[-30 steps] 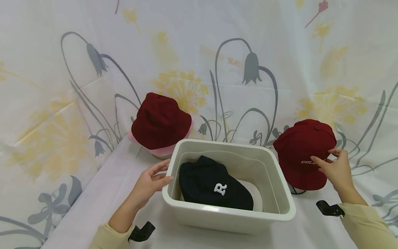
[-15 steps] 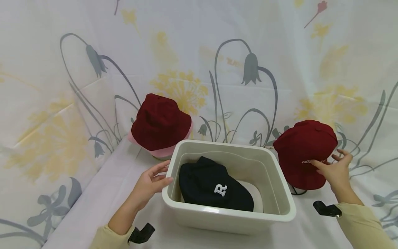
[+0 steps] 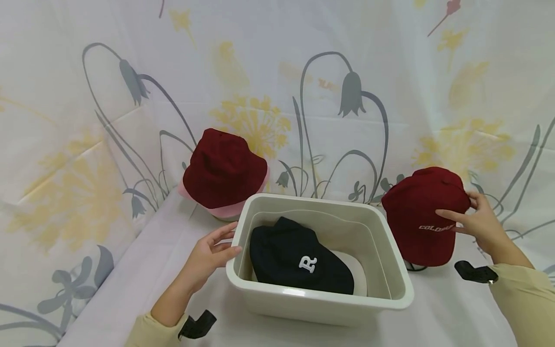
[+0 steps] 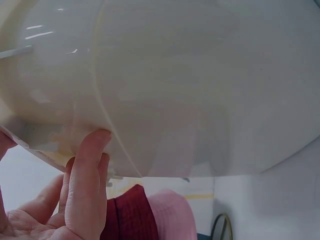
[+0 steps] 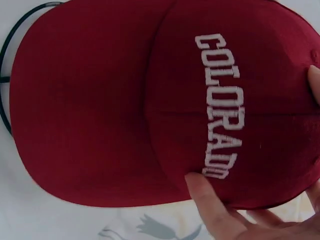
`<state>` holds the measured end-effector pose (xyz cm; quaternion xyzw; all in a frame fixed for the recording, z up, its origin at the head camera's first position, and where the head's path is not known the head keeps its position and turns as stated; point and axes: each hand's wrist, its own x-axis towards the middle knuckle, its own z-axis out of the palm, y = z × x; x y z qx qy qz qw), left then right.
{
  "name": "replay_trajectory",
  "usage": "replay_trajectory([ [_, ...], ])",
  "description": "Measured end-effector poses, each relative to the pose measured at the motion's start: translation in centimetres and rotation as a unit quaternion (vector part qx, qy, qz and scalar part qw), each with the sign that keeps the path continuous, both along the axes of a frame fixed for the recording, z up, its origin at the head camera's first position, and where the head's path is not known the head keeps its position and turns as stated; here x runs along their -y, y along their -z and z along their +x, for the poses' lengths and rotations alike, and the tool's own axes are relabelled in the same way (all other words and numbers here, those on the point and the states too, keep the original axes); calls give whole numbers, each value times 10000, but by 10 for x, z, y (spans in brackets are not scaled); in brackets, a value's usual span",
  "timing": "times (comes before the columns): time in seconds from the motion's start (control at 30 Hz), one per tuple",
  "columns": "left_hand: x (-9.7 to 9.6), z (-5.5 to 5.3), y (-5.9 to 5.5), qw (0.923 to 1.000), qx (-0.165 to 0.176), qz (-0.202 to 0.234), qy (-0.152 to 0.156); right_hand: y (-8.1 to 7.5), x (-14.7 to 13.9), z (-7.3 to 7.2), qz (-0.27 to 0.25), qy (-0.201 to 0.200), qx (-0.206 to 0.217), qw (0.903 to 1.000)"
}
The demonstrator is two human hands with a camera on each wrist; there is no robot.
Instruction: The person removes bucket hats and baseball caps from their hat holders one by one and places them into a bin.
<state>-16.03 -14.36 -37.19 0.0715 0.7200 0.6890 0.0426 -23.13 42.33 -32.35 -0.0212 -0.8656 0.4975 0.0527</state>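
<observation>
In the head view, a dark red baseball cap [image 3: 427, 207] lettered COLORADO stands at the right, brim toward me. My right hand [image 3: 481, 219] holds the cap's right side. One fingertip presses beside the lettering in the right wrist view, and other fingers reach round the crown's edge, partly hidden. A cream plastic tub [image 3: 321, 308] sits in the middle. My left hand [image 3: 208, 255] grips its left rim, with fingers [image 4: 87, 170] against the outer wall. Inside the tub lies a black cap [image 3: 295, 260] marked R, over a whitish piece [image 3: 357, 270] that is mostly covered.
Behind the tub, at the left, a dark red bucket hat [image 3: 225, 171] sits over a pink hat [image 3: 227, 211]. Dark wire [image 5: 6, 75] shows under the Colorado cap's brim. A flowered white cloth [image 3: 269, 58] hangs behind, close to the hats.
My right hand has shifted up and right, its fingers now around the Colorado cap's right edge. The cap's crown has moved slightly. My left hand and the tub stay in place.
</observation>
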Motion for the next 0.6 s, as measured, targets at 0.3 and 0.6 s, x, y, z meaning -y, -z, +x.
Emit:
replay_trajectory([
  [0.3,1,-1,0,10000,-10,6,17,-3,-9,2,-2166,-368,-366,9749],
  [0.6,3,-1,3,9999,-102,59,106,-5,-8,6,-2174,-586,-654,9721],
])
